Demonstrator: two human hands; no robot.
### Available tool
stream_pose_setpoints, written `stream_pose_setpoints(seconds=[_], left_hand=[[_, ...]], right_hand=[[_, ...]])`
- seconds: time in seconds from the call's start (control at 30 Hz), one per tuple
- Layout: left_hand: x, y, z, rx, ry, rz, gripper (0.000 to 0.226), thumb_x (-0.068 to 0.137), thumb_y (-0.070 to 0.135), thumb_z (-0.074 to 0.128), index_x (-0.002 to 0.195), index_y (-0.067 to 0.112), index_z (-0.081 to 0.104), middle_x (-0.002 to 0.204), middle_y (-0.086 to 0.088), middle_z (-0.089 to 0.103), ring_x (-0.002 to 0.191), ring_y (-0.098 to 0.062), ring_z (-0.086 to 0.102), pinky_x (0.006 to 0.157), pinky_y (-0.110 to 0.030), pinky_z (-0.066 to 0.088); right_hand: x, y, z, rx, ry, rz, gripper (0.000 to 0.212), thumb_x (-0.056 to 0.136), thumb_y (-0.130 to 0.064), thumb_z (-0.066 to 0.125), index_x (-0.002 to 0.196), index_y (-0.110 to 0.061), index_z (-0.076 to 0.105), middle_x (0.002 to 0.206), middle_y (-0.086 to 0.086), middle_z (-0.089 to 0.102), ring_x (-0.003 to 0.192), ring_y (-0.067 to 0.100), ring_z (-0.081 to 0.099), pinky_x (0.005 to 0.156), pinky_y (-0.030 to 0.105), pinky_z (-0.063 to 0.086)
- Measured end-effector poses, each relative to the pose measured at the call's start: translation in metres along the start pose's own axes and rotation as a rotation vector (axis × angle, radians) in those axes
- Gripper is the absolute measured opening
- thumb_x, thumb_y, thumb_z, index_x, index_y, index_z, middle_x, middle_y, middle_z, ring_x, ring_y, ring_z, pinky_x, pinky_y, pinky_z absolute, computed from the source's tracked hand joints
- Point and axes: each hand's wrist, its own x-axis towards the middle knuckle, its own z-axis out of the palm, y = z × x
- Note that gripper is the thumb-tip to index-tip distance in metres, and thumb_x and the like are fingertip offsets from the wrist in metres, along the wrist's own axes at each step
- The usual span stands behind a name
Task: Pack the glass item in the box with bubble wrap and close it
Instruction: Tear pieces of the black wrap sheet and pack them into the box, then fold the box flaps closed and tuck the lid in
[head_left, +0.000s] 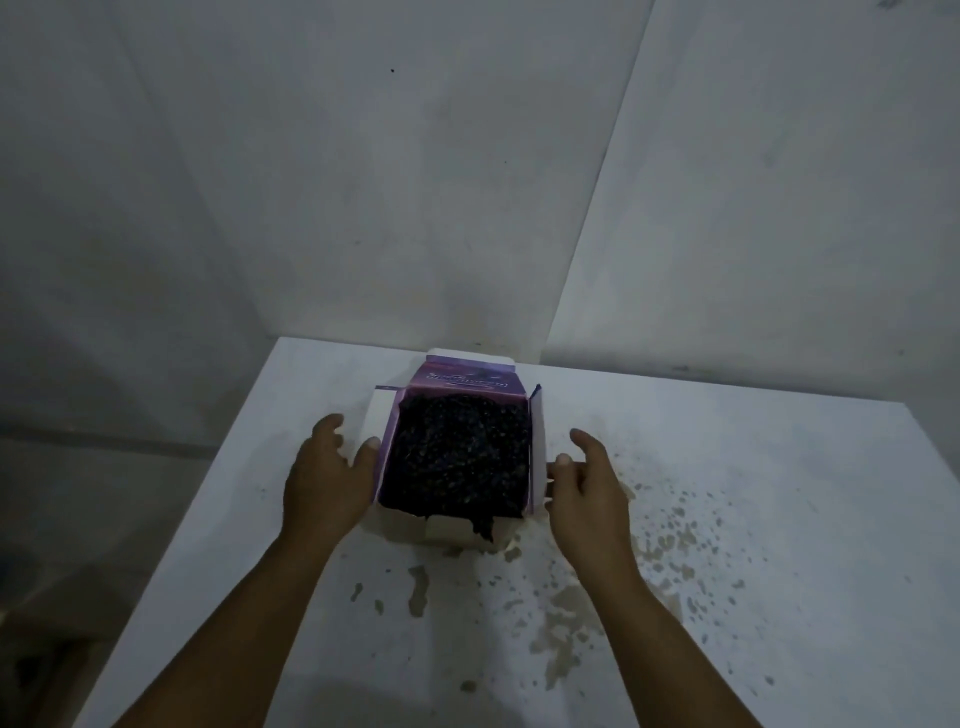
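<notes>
White table (727, 493), open box (457, 382), bubble wrap (460, 457)

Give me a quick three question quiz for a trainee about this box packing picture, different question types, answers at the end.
1. True or false: the box on the table is already closed.
2. What fills the top of the box? A) dark bubble wrap B) newspaper C) foam peanuts
3. Fill in: the left hand touches the box's ___ side flap.

Key
1. False: its flaps stand open.
2. A: dark bubble wrap fills the opening, and a bit hangs over the near edge.
3. Left: the thumb rests on that left flap, while the right hand is at the right flap.
</notes>
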Motion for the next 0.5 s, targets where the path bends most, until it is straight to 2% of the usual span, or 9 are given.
stream_pose_setpoints(seconds=[0.13,0.2,0.3,0.4,0.5], left_hand=[[-0.004,0.010,-0.009,-0.111,0.087,0.021,0.040,0.097,0.033,0.052,0.134,0.020,0.046,0.106,-0.002,0.062,0.097,-0.021,0.058,0.082,-0.035,0.047],[-0.003,0.013,-0.012,-0.169,0.115,0.064,0.031,0.098,0.025,0.049,0.129,0.023,0.049,0.101,0.001,0.066,0.093,-0.019,0.062,0.082,-0.037,0.051],[0.003,0.013,-0.010,-0.215,0.023,0.104,0.027,0.096,0.010,0.050,0.117,0.025,0.058,0.095,0.002,0.072,0.083,-0.014,0.069,0.081,-0.041,0.057],[0.012,0.015,-0.004,-0.188,-0.030,0.145,0.020,0.087,0.012,0.067,0.103,0.024,0.067,0.086,0.002,0.072,0.079,-0.016,0.069,0.081,-0.042,0.058],[0.021,0.018,0.005,-0.152,-0.102,0.115,0.036,0.077,0.020,0.079,0.111,0.017,0.067,0.099,-0.001,0.071,0.087,-0.018,0.067,0.083,-0.037,0.057]], right_hand=[[0.011,-0.005,0.013,-0.074,-0.055,-0.053,0.035,0.098,-0.020,0.054,0.133,-0.024,0.053,0.079,-0.004,0.070,0.076,0.008,0.067,0.075,0.029,0.056],[0.024,-0.003,0.018,-0.135,-0.033,-0.058,0.035,0.094,-0.023,0.061,0.128,-0.020,0.060,0.075,-0.006,0.069,0.074,0.007,0.064,0.076,0.028,0.055],[0.043,0.000,0.024,-0.101,-0.002,0.005,0.048,0.085,-0.035,0.073,0.128,-0.018,0.060,0.074,-0.006,0.067,0.071,0.006,0.063,0.066,0.020,0.048],[0.062,-0.003,0.028,-0.104,-0.044,0.083,0.069,0.079,-0.044,0.077,0.135,-0.015,0.050,0.091,0.003,0.071,0.083,0.015,0.064,0.076,0.027,0.049],[0.085,-0.006,0.035,-0.172,-0.123,0.145,0.075,0.077,-0.049,0.076,0.138,-0.013,0.050,0.119,0.010,0.067,0.103,0.024,0.064,0.091,0.036,0.051]])
